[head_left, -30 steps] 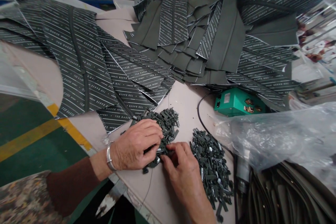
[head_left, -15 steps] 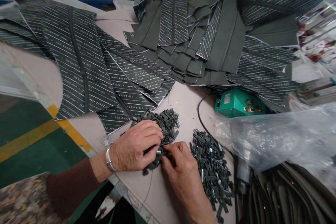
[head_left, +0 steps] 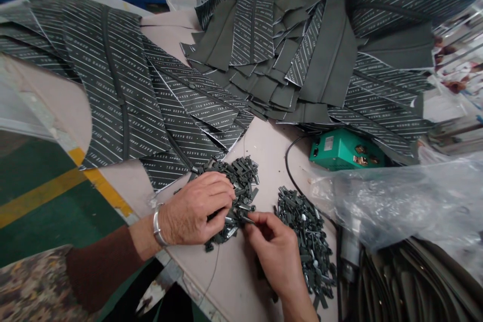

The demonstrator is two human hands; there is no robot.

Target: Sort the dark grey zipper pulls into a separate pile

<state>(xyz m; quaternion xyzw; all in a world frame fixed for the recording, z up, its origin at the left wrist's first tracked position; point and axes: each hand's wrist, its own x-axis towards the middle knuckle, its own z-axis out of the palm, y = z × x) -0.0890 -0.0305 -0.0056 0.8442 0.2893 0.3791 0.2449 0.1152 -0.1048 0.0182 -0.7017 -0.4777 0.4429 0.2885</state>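
Observation:
My left hand [head_left: 194,209] rests curled on a heap of small dark zipper pulls [head_left: 241,181], its fingers closed over some of them. My right hand [head_left: 277,251] is lifted a little beside it, thumb and fingers pinching one small dark pull at the heap's right edge. A second heap of the same dark pieces [head_left: 307,234] lies just right of my right hand. A silver bangle circles my left wrist.
Dark striped printed fabric panels [head_left: 124,90] fan over the pale table [head_left: 234,282] to the left and pile up at the back [head_left: 320,55]. A green box [head_left: 343,148] with a black cable sits behind the heaps. Crumpled clear plastic [head_left: 407,196] and dark strips [head_left: 407,287] fill the right.
My right hand has turned and drawn back slightly from the left heap, lifting a single piece in a pinch. My left hand has stayed on the heap.

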